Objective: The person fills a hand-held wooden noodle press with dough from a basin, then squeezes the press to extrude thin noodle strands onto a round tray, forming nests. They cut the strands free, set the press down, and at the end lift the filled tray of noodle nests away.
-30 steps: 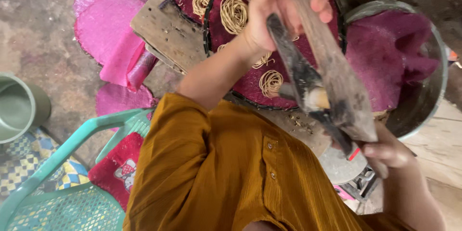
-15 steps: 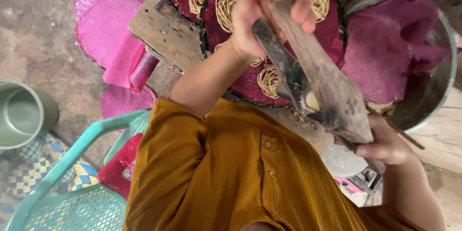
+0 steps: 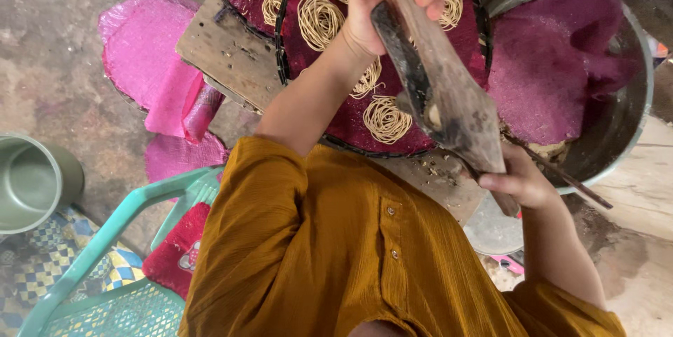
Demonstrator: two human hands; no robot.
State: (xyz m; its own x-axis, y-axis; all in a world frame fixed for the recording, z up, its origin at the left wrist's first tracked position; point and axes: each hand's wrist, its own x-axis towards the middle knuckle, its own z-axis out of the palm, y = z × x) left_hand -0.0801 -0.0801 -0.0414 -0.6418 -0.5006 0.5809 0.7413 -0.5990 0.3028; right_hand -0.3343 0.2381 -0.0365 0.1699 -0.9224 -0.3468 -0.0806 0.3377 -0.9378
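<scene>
Our left hand [image 3: 382, 0] is clamped on the far end of a wooden press [image 3: 449, 91]. Our right hand [image 3: 519, 183] is wrapped around its near end, so we hold the press over the near tray [image 3: 336, 126]. That tray carries several noodle nests [image 3: 319, 21]. A 2nd tray [image 3: 235, 0] lies far left, and a metal basin [image 3: 634, 133] with pink cloth [image 3: 540, 70] sits right. We judge that if the press tilts, dough could fall beside the tray or onto a nest.
</scene>
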